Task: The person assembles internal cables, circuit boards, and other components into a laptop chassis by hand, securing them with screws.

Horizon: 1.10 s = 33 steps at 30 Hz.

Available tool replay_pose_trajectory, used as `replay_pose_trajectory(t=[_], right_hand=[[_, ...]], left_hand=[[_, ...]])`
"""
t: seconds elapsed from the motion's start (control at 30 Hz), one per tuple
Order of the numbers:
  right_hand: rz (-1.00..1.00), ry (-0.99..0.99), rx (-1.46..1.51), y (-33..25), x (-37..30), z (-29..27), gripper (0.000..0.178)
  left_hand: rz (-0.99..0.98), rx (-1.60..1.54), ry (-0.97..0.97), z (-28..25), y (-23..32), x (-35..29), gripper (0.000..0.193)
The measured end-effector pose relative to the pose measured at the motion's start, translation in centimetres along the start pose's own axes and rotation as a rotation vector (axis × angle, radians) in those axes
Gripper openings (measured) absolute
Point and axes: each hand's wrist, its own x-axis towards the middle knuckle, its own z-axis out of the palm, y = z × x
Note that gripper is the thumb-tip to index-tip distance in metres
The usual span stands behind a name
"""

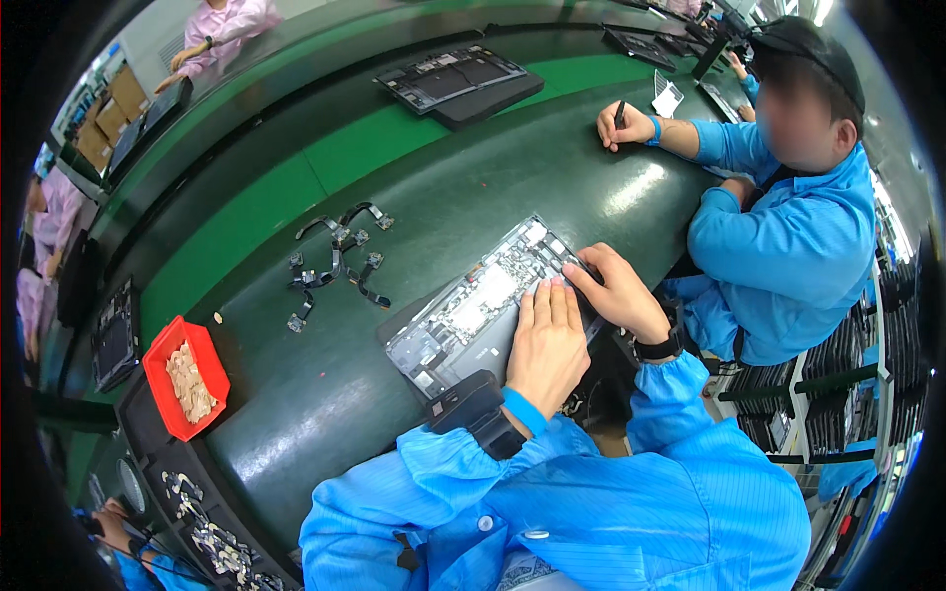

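Observation:
An opened laptop base (458,330), grey with a bare circuit board along its far side, lies at a slant on the green table in front of me. My left hand (548,345) rests flat on its near right part, fingers stretched out together toward the board. Around that wrist are a blue band and a black strapped device (473,409). At the right end of the base, my right hand (623,295) holds the edge, thumb over the board and the other fingers outside the edge. Their tips are partly hidden. No tool shows in either hand.
Several small camera-like modules on black ribbon cables (340,251) lie left of the base. Farther left stands a red bin (187,379) of beige pieces, near a black tray (158,448) of small parts. Another opened device (453,77) sits behind. A co-worker (788,236) holds a pen at right.

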Motion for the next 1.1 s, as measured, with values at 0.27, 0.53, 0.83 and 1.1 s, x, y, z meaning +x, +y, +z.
replay_pose_trajectory(t=[0.27, 0.53, 0.83, 1.1], right_hand=[[0.247, -0.13, 0.668, 0.2, -0.3, -0.7, 0.023], [0.24, 0.001, 0.765, -0.5, -2.8, -2.2, 0.019], [0.227, -0.007, 0.583, -0.4, -4.5, -1.6, 0.037], [0.278, -0.342, 0.885, 11.2, -8.5, -7.8, 0.036]], left_hand=[[0.061, -0.04, 0.07, -0.6, 0.1, 0.2, 0.083], [0.118, -0.126, 0.07, -3.4, 0.7, 0.2, 0.09], [0.205, -0.224, 0.02, -3.5, 0.4, -0.5, 0.08], [0.505, -1.048, 0.1, -18.5, -4.1, -1.1, 0.024]])
